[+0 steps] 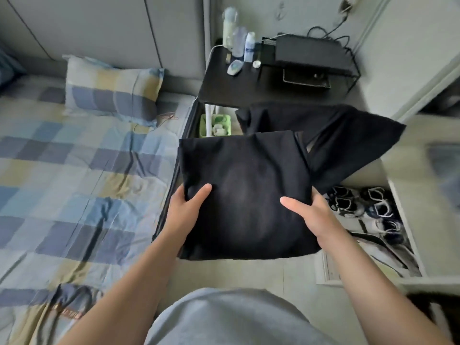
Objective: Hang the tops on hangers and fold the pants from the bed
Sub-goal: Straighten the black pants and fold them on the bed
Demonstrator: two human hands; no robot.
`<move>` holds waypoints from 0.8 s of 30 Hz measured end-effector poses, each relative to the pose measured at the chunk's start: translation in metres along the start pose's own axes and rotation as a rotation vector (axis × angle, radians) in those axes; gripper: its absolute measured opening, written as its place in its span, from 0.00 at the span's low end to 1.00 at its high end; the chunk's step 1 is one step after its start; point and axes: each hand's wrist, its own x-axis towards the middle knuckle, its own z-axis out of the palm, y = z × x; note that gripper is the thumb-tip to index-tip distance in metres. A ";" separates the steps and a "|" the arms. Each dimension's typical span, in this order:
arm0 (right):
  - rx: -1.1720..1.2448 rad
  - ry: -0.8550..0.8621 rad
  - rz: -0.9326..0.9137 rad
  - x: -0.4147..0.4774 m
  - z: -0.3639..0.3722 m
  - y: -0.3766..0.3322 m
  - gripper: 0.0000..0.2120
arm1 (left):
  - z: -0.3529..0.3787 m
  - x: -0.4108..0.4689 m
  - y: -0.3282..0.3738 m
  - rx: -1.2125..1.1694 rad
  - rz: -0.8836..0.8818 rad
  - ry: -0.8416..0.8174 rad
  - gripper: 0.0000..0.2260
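Grey shirt [231, 319]: nearest the lens, our own torso; both bare forearms reach forward from it.
Left hand [185, 210]: thumb lies on top of the black garment [246, 192] at its near left edge; fingers are hidden beneath, so we read this as a pinch on the cloth.
Right hand [312, 215]: mirrors the left at the near right edge, thumb on top, fingers curled under and grasping the fabric.
Garment state: held in the air beside the bed [74, 170], over the floor, not resting on anything. Main panel reads as a doubled rectangle; 1 loose flap [353, 138] trails off to the far right, blurred.
Garment type: we cannot tell whether it is pants or a top; we judge pants mid-fold from the squared shape.
Why held so: 2 grips at matching corners keep the fold line straight and stop the layers sliding.
Step judged: fold partly done; the trailing flap is not yet tucked in.
Bed contents: checked cover, pillow [112, 88], and 1 dark item at the near edge [72, 297], unidentified.
Bench [239, 83]: black, carries bottles [239, 38] and a dark box; no hangers visible.
Risk: flap could drag on the shoes [361, 202] in the open drawer below.
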 end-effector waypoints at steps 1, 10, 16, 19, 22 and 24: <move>0.014 0.036 -0.011 -0.003 -0.023 -0.002 0.22 | 0.023 0.001 0.009 0.007 0.038 -0.030 0.17; 0.206 0.351 -0.033 -0.028 -0.174 -0.002 0.29 | 0.200 0.016 0.077 0.139 0.259 -0.309 0.17; 0.311 0.610 -0.061 -0.020 -0.259 0.001 0.33 | 0.339 0.055 0.122 0.214 0.370 -0.575 0.15; 0.392 0.742 -0.077 -0.008 -0.295 -0.002 0.33 | 0.411 0.078 0.144 0.270 0.423 -0.696 0.18; 0.451 0.843 -0.064 0.002 -0.326 -0.010 0.31 | 0.478 0.097 0.163 0.372 0.431 -0.816 0.22; 0.499 0.920 -0.060 0.010 -0.343 -0.010 0.29 | 0.521 0.109 0.172 0.442 0.422 -0.893 0.25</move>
